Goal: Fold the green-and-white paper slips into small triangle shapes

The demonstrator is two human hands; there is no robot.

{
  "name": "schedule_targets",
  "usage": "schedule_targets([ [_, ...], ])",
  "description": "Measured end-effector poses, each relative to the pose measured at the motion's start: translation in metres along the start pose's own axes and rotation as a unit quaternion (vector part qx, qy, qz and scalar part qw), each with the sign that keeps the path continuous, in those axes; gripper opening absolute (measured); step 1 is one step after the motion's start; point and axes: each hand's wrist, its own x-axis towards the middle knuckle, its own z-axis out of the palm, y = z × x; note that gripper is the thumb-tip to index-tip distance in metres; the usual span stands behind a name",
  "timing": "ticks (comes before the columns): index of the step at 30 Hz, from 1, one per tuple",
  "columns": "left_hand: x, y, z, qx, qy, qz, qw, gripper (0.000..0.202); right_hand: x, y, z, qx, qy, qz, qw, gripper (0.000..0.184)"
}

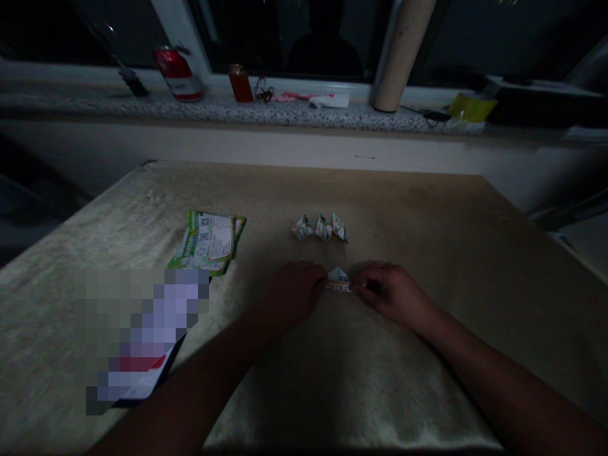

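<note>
Between my hands is a small folded piece of printed paper (339,280), with a pointed top and a flat strip along its lower edge. My left hand (299,285) pinches its left end, fingers closed. On the other end, the thumb and fingers of my right hand (392,291) are pressed together. Just beyond it, three folded paper shapes stand in a row: one on the left (303,228), one in the middle (323,228) and one on the right (340,228). They carry similar print.
Green-and-white printed leaflets (206,244) lie on the cloth-covered table (427,221), left of my hands. Nearer me lies a flat device with a blurred-out screen (152,335). The windowsill (218,114) behind holds a red can (178,75), an orange-red bottle (240,83) and yellow tape (472,107).
</note>
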Motion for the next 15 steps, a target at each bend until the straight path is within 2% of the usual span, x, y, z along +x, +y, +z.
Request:
schedule_targets([
  [6,0.0018,0.0023,0.0024,0.017,-0.003,-0.001,1.000,0.025,0.0009,0.0005,0.0026,0.000,0.001,0.044,0.999,0.011],
  [15,0.0014,0.0030,0.0089,0.036,0.028,0.000,0.999,0.025,0.0016,-0.0003,0.0046,-0.011,0.000,0.076,0.997,0.014],
])
